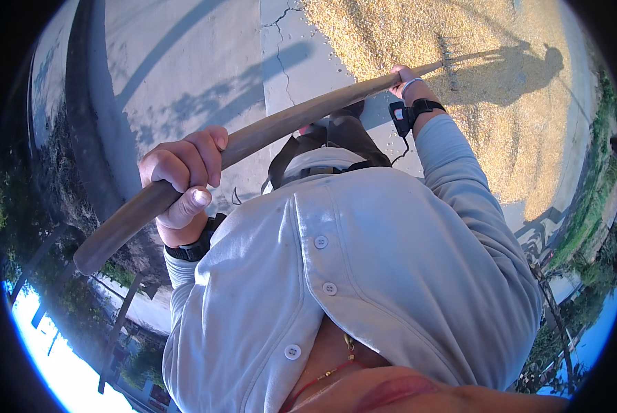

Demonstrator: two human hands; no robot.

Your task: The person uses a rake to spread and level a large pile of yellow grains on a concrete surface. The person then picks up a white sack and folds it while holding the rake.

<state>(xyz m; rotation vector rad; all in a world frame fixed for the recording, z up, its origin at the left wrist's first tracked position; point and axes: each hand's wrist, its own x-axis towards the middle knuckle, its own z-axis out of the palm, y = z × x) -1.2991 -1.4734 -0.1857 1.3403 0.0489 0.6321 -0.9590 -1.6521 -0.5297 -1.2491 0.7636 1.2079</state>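
Note:
My left hand (pixel 182 173) wraps around the upper part of a thick wooden handle (pixel 308 116), with the butt end sticking out past it at the left. Farther down the same handle, my right hand (pixel 402 81) grips it with the arm stretched out. The handle ends in a rake head (pixel 447 62) with several thin tines, over a spread of yellow grain (pixel 386 36) that looks like maize kernels. How deep the tines sit is too small to tell. On my right wrist is a black strapped device (pixel 402 117) with a cable.
Cracked concrete (pixel 210 57) lies under the grain and to its left, with stray kernels along the edge. A person's shadow (pixel 515 72) falls across the grain. A dark kerb-like strip (pixel 84 93) runs along the left, and green plants (pixel 579 222) border the right.

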